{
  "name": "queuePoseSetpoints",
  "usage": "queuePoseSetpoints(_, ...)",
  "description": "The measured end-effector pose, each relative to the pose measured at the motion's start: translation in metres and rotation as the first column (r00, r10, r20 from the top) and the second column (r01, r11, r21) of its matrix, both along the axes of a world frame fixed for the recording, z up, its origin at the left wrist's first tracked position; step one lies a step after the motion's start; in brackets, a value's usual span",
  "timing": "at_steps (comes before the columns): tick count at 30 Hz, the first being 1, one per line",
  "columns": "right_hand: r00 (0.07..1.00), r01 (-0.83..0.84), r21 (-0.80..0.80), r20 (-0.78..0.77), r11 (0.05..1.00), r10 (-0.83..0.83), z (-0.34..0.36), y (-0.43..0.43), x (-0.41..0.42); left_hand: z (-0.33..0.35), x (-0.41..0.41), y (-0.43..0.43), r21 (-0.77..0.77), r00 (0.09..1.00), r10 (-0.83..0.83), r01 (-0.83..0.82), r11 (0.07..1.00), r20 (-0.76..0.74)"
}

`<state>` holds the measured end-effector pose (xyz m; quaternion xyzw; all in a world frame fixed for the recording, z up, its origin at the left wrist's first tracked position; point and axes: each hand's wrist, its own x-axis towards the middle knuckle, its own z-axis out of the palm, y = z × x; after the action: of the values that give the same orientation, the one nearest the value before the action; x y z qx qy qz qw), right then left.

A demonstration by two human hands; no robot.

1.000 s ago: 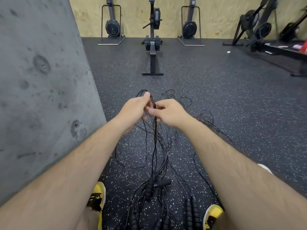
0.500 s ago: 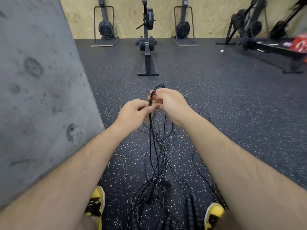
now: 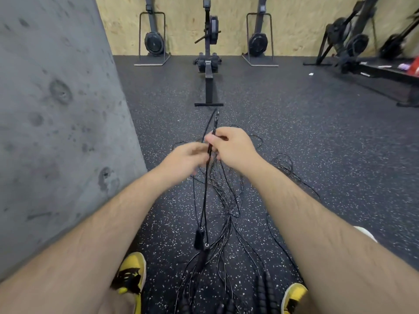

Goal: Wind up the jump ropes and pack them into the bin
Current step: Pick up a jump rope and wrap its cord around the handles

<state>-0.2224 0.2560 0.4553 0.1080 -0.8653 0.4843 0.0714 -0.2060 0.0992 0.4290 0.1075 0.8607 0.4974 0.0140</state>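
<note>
A thin black jump rope (image 3: 205, 196) hangs doubled from my hands, its two black handles (image 3: 200, 242) dangling just above the floor. My right hand (image 3: 233, 148) pinches the folded strands, and a narrow loop sticks up past its fingers. My left hand (image 3: 187, 157) is beside it, fingers curled at the same strands, blurred. Several more black ropes (image 3: 229, 214) lie tangled on the floor beneath. No bin is in view.
A grey concrete wall (image 3: 56, 132) rises close on my left. A rowing machine (image 3: 209, 64) stands ahead, with more gym machines along the plywood back wall and at the right. My yellow shoes (image 3: 132, 273) flank several ribbed handles (image 3: 265, 288) near the bottom edge.
My right hand has lifted the doubled rope higher, so its handles rose off the floor. The loop above my fingers is longer. My left hand has slid down the strands.
</note>
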Motion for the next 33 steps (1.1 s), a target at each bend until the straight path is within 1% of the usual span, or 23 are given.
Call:
queuePoseSetpoints(2,1.0,-0.005,-0.103,-0.009,0.995,0.004,0.005,-0.004,-0.002,-0.013,-0.001,-0.005,-0.154,1.0,-0.014,0.015,0.988,0.008)
queuePoseSetpoints(3,1.0,-0.011,-0.133,-0.011,0.991,0.009,0.005,-0.006,-0.002,-0.015,-0.001,-0.005,-0.183,1.0,0.011,-0.014,0.983,-0.018)
queuePoseSetpoints(5,1.0,-0.006,-0.213,0.026,0.977,0.012,0.005,-0.009,-0.004,-0.013,-0.003,-0.005,-0.145,0.989,0.1,-0.115,0.983,-0.108)
queuePoseSetpoints(7,0.99,-0.002,-0.33,0.133,0.944,0.049,0.005,-0.009,-0.006,-0.006,-0.007,-0.005,-0.107,0.961,0.157,-0.185,0.977,-0.227)
queuePoseSetpoints(8,0.98,-0.022,-0.329,0.179,0.944,0.085,0.004,-0.008,-0.006,-0.002,-0.01,-0.005,-0.095,0.947,0.17,-0.203,0.975,-0.273)
queuePoseSetpoints(9,0.972,-0.067,-0.244,0.204,0.968,0.118,0.001,-0.005,-0.006,0.001,-0.012,-0.005,-0.067,0.938,0.179,-0.207,0.976,-0.297)
queuePoseSetpoints(10,0.963,-0.136,-0.089,0.22,0.987,0.153,-0.002,-0.003,-0.004,0.005,-0.013,-0.004,-0.025,0.935,0.187,-0.204,0.979,-0.303)
queuePoseSetpoints(11,0.951,-0.208,0.058,0.246,0.976,0.188,-0.006,-0.001,-0.001,0.009,-0.012,-0.004,0.017,0.934,0.193,-0.197,0.98,-0.301)
queuePoseSetpoints(12,0.939,-0.258,0.144,0.27,0.955,0.213,-0.01,0.0,0.003,0.011,-0.01,-0.003,0.057,0.933,0.196,-0.188,0.981,-0.302)
queuePoseSetpoints(13,0.939,-0.273,0.179,0.261,0.945,0.222,-0.011,-0.001,0.007,0.014,-0.009,-0.001,0.085,0.932,0.2,-0.182,0.98,-0.303)
queuePoseSetpoints(15,0.966,-0.23,0.21,0.172,0.95,0.195,-0.012,-0.002,0.007,0.017,-0.007,0.003,0.142,0.931,0.219,-0.184,0.973,-0.293)
queuePoseSetpoints(17,0.99,-0.133,0.201,0.075,0.97,0.121,-0.011,-0.001,0.003,0.018,-0.006,0.004,0.228,0.942,0.237,-0.183,0.956,-0.239)
queuePoseSetpoints(18,0.996,-0.089,0.177,0.036,0.98,0.084,-0.01,0.0,0.001,0.017,-0.006,0.003,0.257,0.958,0.224,-0.175,0.951,-0.177)
queuePoseSetpoints(19,0.999,-0.049,0.148,0.006,0.988,0.049,-0.01,0.002,-0.002,0.013,-0.006,0.001,0.241,0.976,0.187,-0.156,0.958,-0.111)
queuePoseSetpoints(21,1.0,-0.002,0.092,-0.019,0.996,0.004,-0.008,0.005,-0.006,0.003,-0.005,-0.005,0.075,0.998,0.062,-0.061,0.995,0.0)
queuePoseSetpoints(23,1.0,-0.005,0.03,-0.023,1.0,0.006,-0.003,0.006,-0.006,-0.01,-0.003,-0.007,-0.105,0.997,-0.036,0.043,0.994,0.064)
queuePoseSetpoints(24,1.0,-0.017,-0.004,-0.015,1.0,0.017,0.0,0.007,-0.005,-0.014,-0.002,-0.006,-0.153,0.997,-0.046,0.055,0.987,0.063)
queuePoseSetpoints(26,1.0,-0.027,-0.067,-0.014,0.997,0.026,0.005,0.005,-0.001,-0.015,-0.001,-0.001,-0.17,0.999,-0.024,0.028,0.985,0.024)
queuePoseSetpoints(28,1.0,-0.015,-0.158,0.004,0.987,0.016,0.006,0.004,-0.001,-0.012,-0.003,0.002,-0.146,0.999,0.007,-0.014,0.989,-0.05)
queuePoseSetpoints(30,0.994,0.008,-0.289,0.107,0.957,0.024,0.007,0.006,-0.002,-0.007,-0.004,0.006,-0.083,0.992,0.035,-0.046,0.996,-0.125)
queuePoseSetpoints(31,0.983,-0.002,-0.292,0.173,0.957,0.055,0.007,0.01,-0.002,-0.003,-0.004,0.008,-0.042,0.985,0.063,-0.071,0.997,-0.16)
queuePoseSetpoints(32,0.968,-0.05,-0.208,0.231,0.977,0.098,0.006,0.013,0.0,0.001,-0.004,0.009,0.003,0.978,0.096,-0.097,0.995,-0.187)
queuePoseSetpoints(33,0.95,-0.132,-0.07,0.275,0.989,0.146,0.003,0.017,0.002,0.006,-0.003,0.011,0.05,0.972,0.121,-0.114,0.992,-0.199)
